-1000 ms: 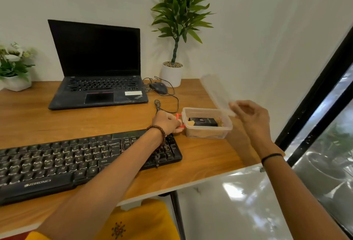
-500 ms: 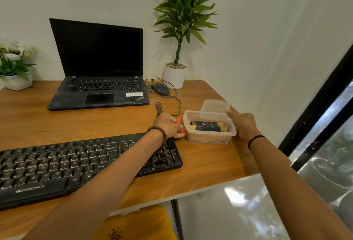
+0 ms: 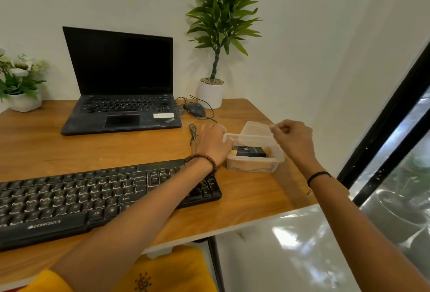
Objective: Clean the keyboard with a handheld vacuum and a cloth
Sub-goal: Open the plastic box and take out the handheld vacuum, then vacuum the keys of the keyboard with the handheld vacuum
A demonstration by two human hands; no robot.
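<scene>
Left hand [image 3: 213, 143] is laid against the left end of the open clear tub [image 3: 251, 166], fingertips hidden by the rim, so we can't tell if it's gripping. Right hand [image 3: 293, 139] hangs curled over the tub's right end, thumb and forefinger pinched beside the lid [image 3: 254, 129]; can't tell if it has hold of it. Between our hands, inside the tub, sits a black gadget [image 3: 249, 151]. Keyboard [image 3: 104, 196] lies on the counter [image 3: 116, 147] under our left forearm, just nearer us than that hand.
</scene>
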